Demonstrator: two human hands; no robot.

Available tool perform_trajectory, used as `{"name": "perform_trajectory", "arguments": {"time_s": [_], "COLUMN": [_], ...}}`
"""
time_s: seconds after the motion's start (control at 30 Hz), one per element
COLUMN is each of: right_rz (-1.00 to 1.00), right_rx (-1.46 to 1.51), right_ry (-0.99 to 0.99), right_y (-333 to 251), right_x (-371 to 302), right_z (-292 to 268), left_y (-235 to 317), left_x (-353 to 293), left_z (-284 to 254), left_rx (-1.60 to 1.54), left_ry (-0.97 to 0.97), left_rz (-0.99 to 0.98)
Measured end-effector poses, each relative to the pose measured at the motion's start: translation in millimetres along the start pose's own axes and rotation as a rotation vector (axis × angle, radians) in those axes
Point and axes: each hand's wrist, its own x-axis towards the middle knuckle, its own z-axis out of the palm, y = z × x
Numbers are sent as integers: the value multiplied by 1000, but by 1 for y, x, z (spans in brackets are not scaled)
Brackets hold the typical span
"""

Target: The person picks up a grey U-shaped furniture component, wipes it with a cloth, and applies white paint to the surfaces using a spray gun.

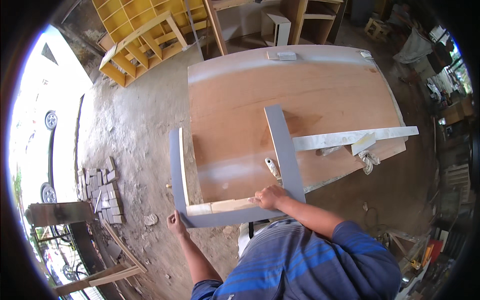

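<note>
A U-shaped grey board frame (215, 218) with pale wood inner edges lies in front of me, partly over the near edge of a large wooden panel. My left hand (176, 223) is closed on the frame's near left corner. At the near right of the frame, my right hand (270, 197) rests on the inner wood edge with its fingers curled. Whatever those fingers hold, if anything, is hidden. A hand tool with a pale, stained handle (272, 168) lies on the panel beside the frame's right arm, its far end out of sight.
The large panel (235, 120) carries a long whitish board (355, 136), a crumpled cloth (369, 161) and a small block (286, 56). Yellow shelving (131, 62) stands at the far left. Small stacked blocks (102, 187) and wood strips (120, 275) lie on the left floor.
</note>
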Motion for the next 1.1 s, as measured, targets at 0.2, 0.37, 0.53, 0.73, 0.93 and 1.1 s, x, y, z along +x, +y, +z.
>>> {"name": "perform_trajectory", "arguments": {"time_s": [0.2, 0.37, 0.53, 0.73, 0.93, 1.1], "right_rz": [-56, -18, 38, 156, 228, 166], "right_rx": [-10, -80, -122, -24, -126, -209], "right_ry": [37, -1, -16, -120, -16, -150], "right_y": [29, 80, 116, 131, 109, 100], "right_x": [4, 4, 9, 44, 105, 135], "right_z": [12, -15, -63, -78, -38, -37], "left_y": [-21, 4, 17, -7, 86, 105], "left_x": [-12, -60, -78, -73, -147, -204], "left_z": [-5, 47, 104, 127, 186, 235], "left_rx": [-107, -117, -142, 12, 640, 922], "left_ry": [-131, -192, -333, -391, -599, -962], "left_rz": [-110, -112, -10, 159, 939, 936]}}
